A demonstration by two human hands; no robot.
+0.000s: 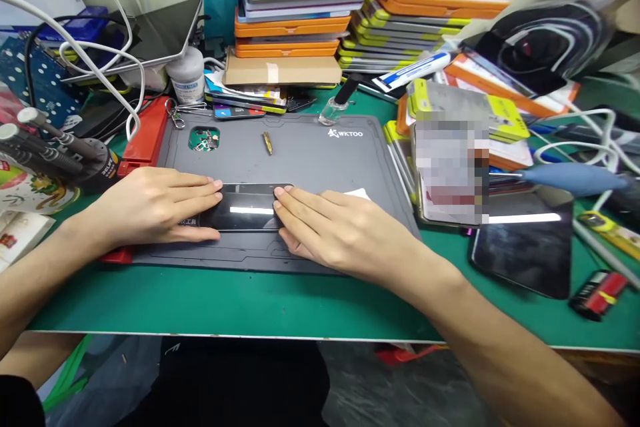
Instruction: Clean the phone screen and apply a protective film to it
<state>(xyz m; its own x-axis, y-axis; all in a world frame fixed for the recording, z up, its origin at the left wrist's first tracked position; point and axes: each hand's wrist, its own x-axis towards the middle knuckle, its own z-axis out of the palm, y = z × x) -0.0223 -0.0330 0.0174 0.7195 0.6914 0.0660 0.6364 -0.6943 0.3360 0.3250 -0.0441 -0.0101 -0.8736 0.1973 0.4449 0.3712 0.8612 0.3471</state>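
A black smartphone (pixel 250 208) lies lengthwise across the grey work mat, its glossy face up with a bright light reflected in it. My left hand (pixel 160 205) grips its left end, fingers stretched over the far side and thumb along the near edge. At the right end, my right hand (pixel 335 223) presses its fingertips on top, with the thumb at the near edge. Beyond the phone, a small brass-coloured bit (pixel 268 143) rests on the mat. Small metal parts (pixel 205 140) sit in the mat's upper-left recess. A white piece (pixel 357 193) is partly hidden behind my right hand.
The grey mat (pixel 300 160) lies on a green tabletop (pixel 240 303). A glass bottle with black cap (pixel 334 110) stands at its far edge. Orange cases (pixel 295 27) are stacked behind. On the right are another dark phone (pixel 523 247) and a blue-handled tool (pixel 575 175); screwdrivers (pixel 43 140) stand left.
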